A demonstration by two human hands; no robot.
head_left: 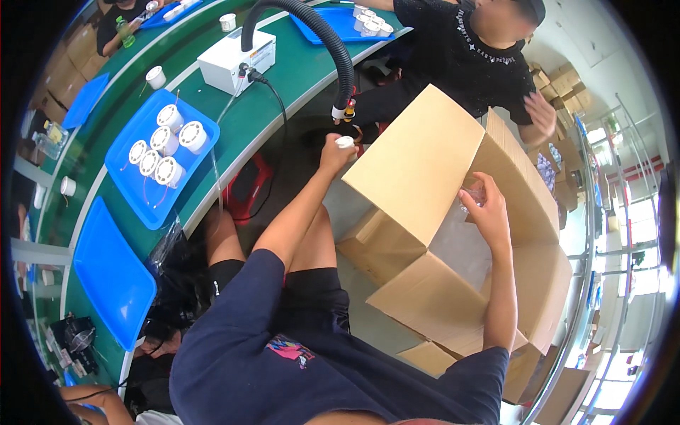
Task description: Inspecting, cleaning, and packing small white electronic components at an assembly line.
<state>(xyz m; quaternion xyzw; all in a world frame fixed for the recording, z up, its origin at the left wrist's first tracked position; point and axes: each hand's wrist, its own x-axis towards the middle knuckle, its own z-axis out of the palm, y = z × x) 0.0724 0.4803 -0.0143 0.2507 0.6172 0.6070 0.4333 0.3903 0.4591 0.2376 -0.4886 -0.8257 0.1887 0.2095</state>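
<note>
Out to the front, beneath the nozzle of the black hose, my left hand (334,154) is closed around a small white round part (345,142). My right hand (490,216) is over the open cardboard box (418,163), its thumb and fingers closed on crumpled clear plastic (473,197). More clear plastic film (460,241) lines the inside of the box, whose flaps stand outward. On the left, a blue tray (131,180) holds several white cylindrical parts (164,140) with slotted round tops and thin wires.
A white machine (237,60) with a black flexible hose (322,32) stands on the green worktable (297,71). Another blue tray (113,269) lies nearer. Across the box sits a co-worker (471,64) in black, one hand raised. A red stool (249,188) is under the table edge.
</note>
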